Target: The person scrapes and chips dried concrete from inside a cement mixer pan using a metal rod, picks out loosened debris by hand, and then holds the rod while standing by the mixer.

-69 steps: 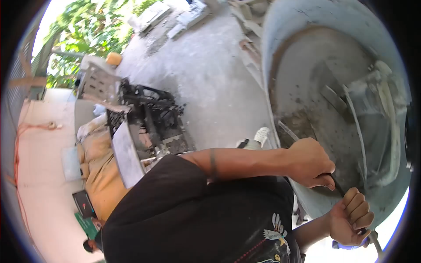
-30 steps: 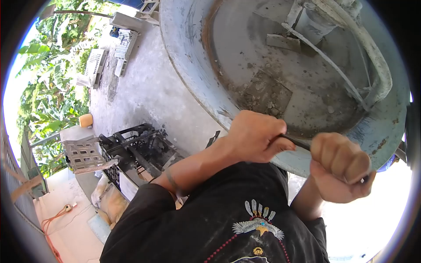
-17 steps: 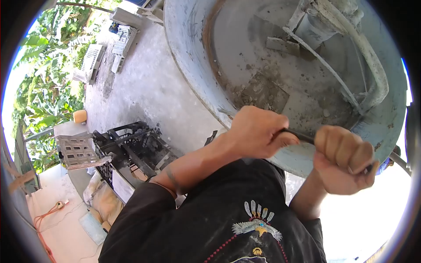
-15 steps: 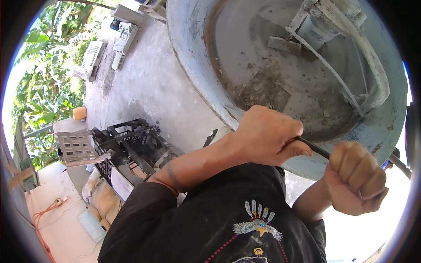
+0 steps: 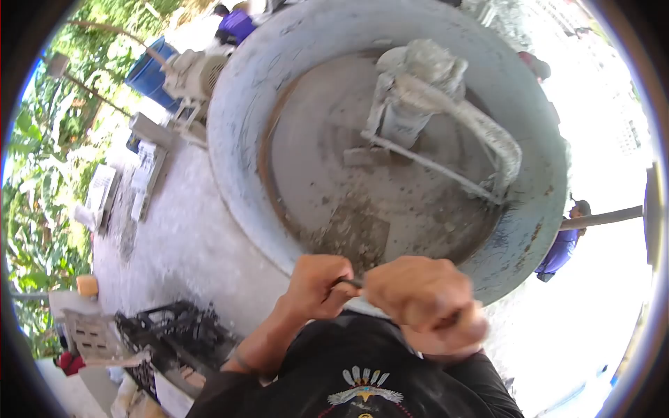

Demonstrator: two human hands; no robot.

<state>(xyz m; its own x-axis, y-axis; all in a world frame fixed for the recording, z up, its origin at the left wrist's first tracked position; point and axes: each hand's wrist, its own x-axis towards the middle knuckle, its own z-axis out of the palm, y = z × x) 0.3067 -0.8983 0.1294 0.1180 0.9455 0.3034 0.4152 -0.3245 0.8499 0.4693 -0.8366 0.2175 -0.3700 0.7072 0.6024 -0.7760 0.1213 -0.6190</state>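
Observation:
Near my chest, at the near rim of a large round mixer drum (image 5: 240,188), my left hand (image 5: 319,287) is closed around one end of a thin dark rod (image 5: 354,283). My right hand (image 5: 426,303), slightly blurred, is closed beside it on the same rod. Only a short piece shows between the two fists, so its kind cannot be told. Inside the drum, a cement-crusted mixing arm (image 5: 481,125) stands over a floor with a damp grey-brown patch of crumbly material (image 5: 355,233).
To the left are black plastic crates (image 5: 178,341), a beige crate (image 5: 90,338) and a blue barrel (image 5: 150,73) beside a motor (image 5: 191,73). A person in purple (image 5: 559,251) is beyond the drum at right, another person in purple (image 5: 237,26) at top left.
My hands have moved left and closer together, leaving less of the rod showing between them. The view has shifted, so more of the drum and two people now appear.

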